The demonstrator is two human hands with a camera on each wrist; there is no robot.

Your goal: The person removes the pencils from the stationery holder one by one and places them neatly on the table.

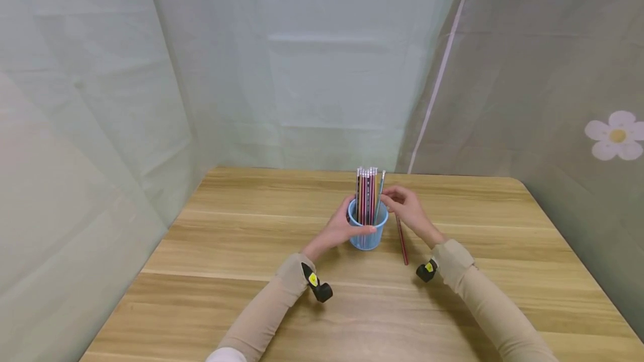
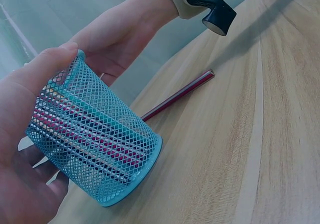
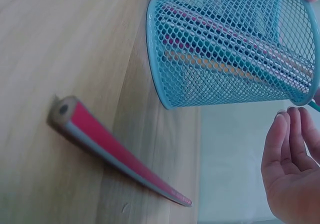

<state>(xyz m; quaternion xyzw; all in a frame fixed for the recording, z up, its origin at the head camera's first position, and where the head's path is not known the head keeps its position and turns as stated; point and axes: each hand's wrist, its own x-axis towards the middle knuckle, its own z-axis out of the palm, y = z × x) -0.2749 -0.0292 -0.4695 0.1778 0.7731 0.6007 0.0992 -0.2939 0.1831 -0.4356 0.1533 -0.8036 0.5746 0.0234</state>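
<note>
A light blue mesh pencil cup [image 1: 366,242] holds a bundle of striped pencils [image 1: 367,194], standing with their ferrule ends up. My left hand [image 1: 341,225] grips the cup from the left, its thumb across the near side. Beside the rim, my right hand [image 1: 406,208] has its fingertips close to a teal pencil [image 1: 382,182] that leans to the right in the cup. Whether they pinch it is hidden. A red striped pencil [image 3: 115,146] lies on the table to the right of the cup, under the right hand.
The cup stands on a wood-grain table [image 1: 241,228]. Pale cloth curtains [image 1: 327,71] hang behind and at the sides. A black camera [image 1: 322,292] is strapped to the left wrist; a similar one [image 1: 426,271] is on the right.
</note>
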